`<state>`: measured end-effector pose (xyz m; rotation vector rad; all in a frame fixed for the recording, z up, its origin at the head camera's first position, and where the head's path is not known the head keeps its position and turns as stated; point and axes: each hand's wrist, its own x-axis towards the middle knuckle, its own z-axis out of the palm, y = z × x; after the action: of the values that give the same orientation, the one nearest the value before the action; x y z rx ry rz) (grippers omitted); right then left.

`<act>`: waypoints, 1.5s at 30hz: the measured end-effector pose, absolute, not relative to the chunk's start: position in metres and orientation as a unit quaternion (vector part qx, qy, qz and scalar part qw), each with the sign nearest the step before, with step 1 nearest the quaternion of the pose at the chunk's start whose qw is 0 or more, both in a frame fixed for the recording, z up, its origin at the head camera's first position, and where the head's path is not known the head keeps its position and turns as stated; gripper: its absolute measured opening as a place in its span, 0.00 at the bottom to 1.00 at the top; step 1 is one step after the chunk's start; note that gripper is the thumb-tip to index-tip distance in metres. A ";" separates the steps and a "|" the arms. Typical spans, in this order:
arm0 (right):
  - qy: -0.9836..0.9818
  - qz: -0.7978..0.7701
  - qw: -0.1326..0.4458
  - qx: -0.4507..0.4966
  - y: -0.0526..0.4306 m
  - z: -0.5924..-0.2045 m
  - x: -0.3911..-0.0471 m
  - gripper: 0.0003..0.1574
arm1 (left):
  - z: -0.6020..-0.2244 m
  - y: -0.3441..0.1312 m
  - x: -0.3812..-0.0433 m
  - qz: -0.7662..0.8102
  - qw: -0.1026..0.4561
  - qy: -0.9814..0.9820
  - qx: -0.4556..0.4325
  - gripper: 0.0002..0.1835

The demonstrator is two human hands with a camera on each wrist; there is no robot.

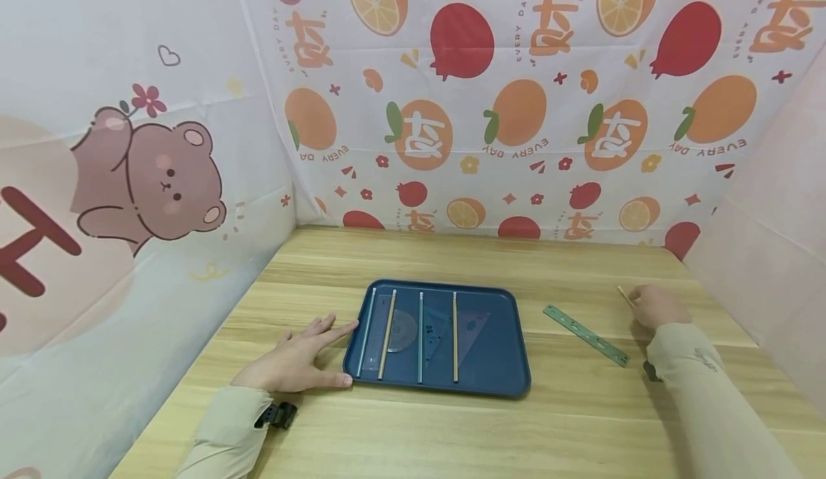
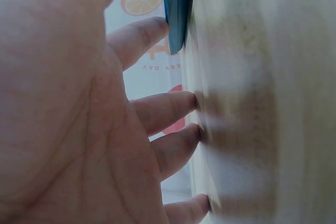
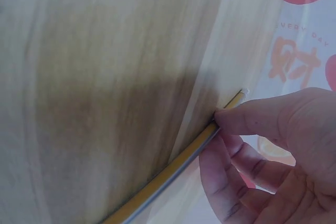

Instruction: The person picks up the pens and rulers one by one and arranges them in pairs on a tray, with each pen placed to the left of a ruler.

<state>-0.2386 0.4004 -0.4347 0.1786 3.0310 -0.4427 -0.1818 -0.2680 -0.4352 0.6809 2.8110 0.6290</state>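
My left hand (image 1: pixel 290 361) is spread on the table, with thumb and index fingertip at the left rim of a blue tray (image 1: pixel 497 378). In the left wrist view the index fingertip (image 2: pixel 160 23) meets the tray's side (image 2: pixel 178 9), while the other fingertips touch the tabletop. Several pencils lie in the tray, yellow (image 1: pixel 454 335) alternating with blue-green (image 1: pixel 421 335). Among them are a clear ruler (image 1: pixel 373 346), a protractor (image 1: pixel 403 332) and two set squares. At the right, my right hand (image 1: pixel 661 307) pinches a yellow pencil (image 3: pixel 173 169) between thumb and fingers, close over the table.
A green ruler (image 1: pixel 586 335) with cut-outs lies slantwise between the tray and my right hand. The wooden table (image 1: pixel 452 436) ends at a fruit-print cloth (image 1: pixel 516 171) behind. Plain pinkish cloth hangs at the right, and a bear-print cloth (image 1: pixel 168 178) at the left.
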 end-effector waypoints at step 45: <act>0.928 -0.364 0.068 0.023 0.343 -0.413 -0.239 0.42 | -0.433 -0.267 -0.181 0.208 0.086 0.946 0.232 0.55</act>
<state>-0.2392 0.3427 -0.4132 0.0691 2.7976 -1.0983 -0.1805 -0.2672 -0.4334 0.6926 2.8201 0.6204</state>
